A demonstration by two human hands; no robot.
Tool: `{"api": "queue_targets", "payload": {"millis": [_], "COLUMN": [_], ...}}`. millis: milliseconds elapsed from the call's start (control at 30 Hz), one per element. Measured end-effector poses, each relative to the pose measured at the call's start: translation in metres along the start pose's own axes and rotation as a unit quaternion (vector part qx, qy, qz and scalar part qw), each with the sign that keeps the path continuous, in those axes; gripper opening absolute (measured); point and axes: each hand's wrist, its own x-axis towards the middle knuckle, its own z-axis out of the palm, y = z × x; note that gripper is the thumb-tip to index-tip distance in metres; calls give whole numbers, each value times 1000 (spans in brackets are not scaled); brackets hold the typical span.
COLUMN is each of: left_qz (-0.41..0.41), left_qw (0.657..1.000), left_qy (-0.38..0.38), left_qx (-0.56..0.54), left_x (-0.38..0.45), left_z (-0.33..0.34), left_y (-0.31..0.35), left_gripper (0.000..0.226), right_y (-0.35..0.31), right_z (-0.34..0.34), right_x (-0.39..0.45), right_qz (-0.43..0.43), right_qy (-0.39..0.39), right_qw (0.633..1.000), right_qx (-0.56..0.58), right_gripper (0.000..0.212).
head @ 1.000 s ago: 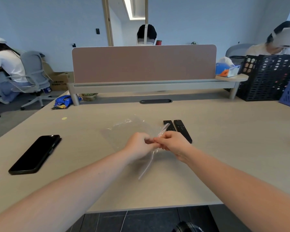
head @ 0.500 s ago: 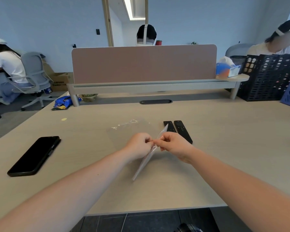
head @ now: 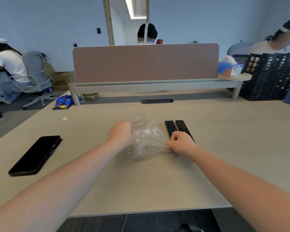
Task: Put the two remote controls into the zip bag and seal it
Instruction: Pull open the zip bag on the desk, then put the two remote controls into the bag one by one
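A clear zip bag is stretched between my two hands just above the light wooden desk. My left hand grips the bag's left side and my right hand pinches its right edge. The bag's mouth looks pulled apart, with the plastic crumpled and billowing. Two black remote controls lie side by side on the desk just beyond my right hand, which covers their near ends. Nothing is inside the bag.
A black phone lies face up at the left. A pink divider panel on a shelf closes the desk's far side, with snack packets at its left foot. Black and blue crates stand at the far right. People sit beyond.
My hands were together pinching the bag's edge; they have moved apart, left hand to the left and right hand to the right, spreading the bag open between them.
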Motion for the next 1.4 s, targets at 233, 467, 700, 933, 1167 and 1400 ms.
{"api": "queue_targets", "payload": {"millis": [233,467,700,933,1167,1400], "left_qz": [-124,-202,62,121,107,96], "left_qw": [949,806,986,991,991,995], "left_qy": [112,114,100,51,63,27], "left_qx": [-267,-545,-121,-19,-43,-21], "left_x": [4,3,-7,3,5,9], "left_z": [-7,-1,-2,-12,-16,-20], "left_y": [-3,2,-11,-19,-16,-6], "left_gripper": [8,20,8,17,15,13], "right_y": [-8,-10,-2,-2,-6,2], "right_z": [0,3,-15,-7,-9,-6], "right_x": [0,5,14,13,23,38], "right_qz": [14,46,69,51,31,38], "right_qy": [-10,-59,-12,-35,105,67], "right_qw": [1000,997,995,996,992,949], "right_qx": [-7,-16,-67,-60,-58,-307], "right_gripper": [12,14,26,16,34,37]}}
